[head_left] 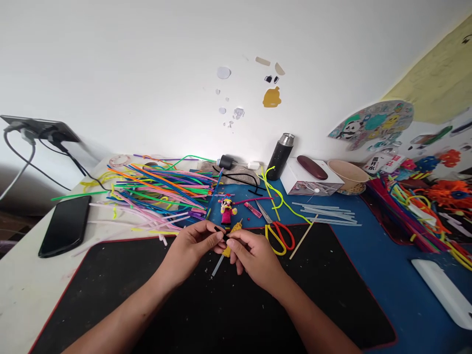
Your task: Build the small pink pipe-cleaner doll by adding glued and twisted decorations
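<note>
two hands meet over the far edge of the black mat (147,295). the left hand (191,248) and right hand (254,255) are both pinched narrow, fingertips closed together on one small black piece (221,235) just above that edge. one yellow piece (235,229) lies under the fingers; what it is cannot be told. one pair of scissors (279,237) with one yellow and one red handle lies on the mat's far edge, right of the hands, and one wooden stick (304,237) crosses the edge beside it. one little figure (227,209) stands just beyond the mat. one heap of coloured pipe cleaners (162,191) spreads beyond its far left corner, one phone (65,225) lies left of the mat, and one black flask (280,156) stands well beyond it.
</note>
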`<state>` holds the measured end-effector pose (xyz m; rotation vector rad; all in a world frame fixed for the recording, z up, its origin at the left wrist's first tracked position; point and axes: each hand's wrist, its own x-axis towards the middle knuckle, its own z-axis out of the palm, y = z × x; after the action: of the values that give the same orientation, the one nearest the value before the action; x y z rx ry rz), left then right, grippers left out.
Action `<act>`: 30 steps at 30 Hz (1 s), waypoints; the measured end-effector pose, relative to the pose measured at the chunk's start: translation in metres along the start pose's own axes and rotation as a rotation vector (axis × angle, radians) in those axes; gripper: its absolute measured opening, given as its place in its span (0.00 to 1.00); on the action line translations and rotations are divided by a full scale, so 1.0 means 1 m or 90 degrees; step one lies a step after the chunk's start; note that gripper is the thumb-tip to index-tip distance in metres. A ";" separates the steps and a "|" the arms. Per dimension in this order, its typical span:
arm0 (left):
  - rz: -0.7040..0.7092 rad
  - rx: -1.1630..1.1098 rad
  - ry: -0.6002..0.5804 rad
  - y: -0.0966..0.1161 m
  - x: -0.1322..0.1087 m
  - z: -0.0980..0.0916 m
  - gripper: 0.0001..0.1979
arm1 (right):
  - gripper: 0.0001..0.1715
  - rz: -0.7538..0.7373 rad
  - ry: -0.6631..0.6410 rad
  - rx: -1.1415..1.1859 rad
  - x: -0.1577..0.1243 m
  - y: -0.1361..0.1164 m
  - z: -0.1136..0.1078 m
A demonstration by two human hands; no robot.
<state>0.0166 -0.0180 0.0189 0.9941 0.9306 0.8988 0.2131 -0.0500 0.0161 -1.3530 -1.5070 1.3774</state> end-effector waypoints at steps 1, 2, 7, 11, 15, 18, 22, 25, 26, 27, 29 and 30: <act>-0.002 -0.001 -0.002 0.000 -0.001 0.001 0.17 | 0.15 -0.003 0.003 -0.004 0.001 -0.001 0.001; -0.004 -0.001 -0.001 0.000 -0.001 0.002 0.17 | 0.16 -0.003 0.007 -0.008 0.002 -0.002 0.002; -0.006 0.049 0.013 0.001 -0.003 0.002 0.18 | 0.20 0.023 0.008 -0.004 0.001 -0.003 0.004; 0.002 0.069 0.023 0.002 -0.003 0.003 0.19 | 0.20 0.043 0.010 0.032 0.001 -0.002 0.005; 0.014 0.076 0.033 0.002 -0.003 0.005 0.19 | 0.20 0.060 0.004 0.055 0.002 -0.001 0.006; 0.021 0.086 0.031 0.004 -0.003 0.006 0.19 | 0.20 0.063 -0.002 0.066 0.003 0.000 0.007; 0.023 0.110 0.012 0.009 -0.003 0.003 0.19 | 0.19 0.032 0.003 0.028 0.004 0.000 0.008; 0.011 0.131 -0.011 0.013 -0.001 -0.002 0.19 | 0.20 0.027 0.000 0.012 0.004 -0.002 0.007; 0.005 0.134 -0.016 0.014 0.000 -0.003 0.20 | 0.20 0.029 -0.002 0.014 0.005 -0.002 0.007; -0.001 0.135 -0.021 0.015 0.002 -0.005 0.21 | 0.20 0.032 -0.005 0.017 0.005 -0.003 0.007; -0.015 0.140 -0.029 0.018 0.004 -0.008 0.21 | 0.21 0.036 -0.009 0.021 0.005 -0.003 0.007; -0.023 0.145 -0.033 0.020 0.005 -0.009 0.22 | 0.21 0.036 -0.011 0.019 0.005 -0.003 0.007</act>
<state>0.0067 -0.0057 0.0341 1.1858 1.0187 0.7444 0.2050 -0.0465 0.0167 -1.3774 -1.4648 1.4442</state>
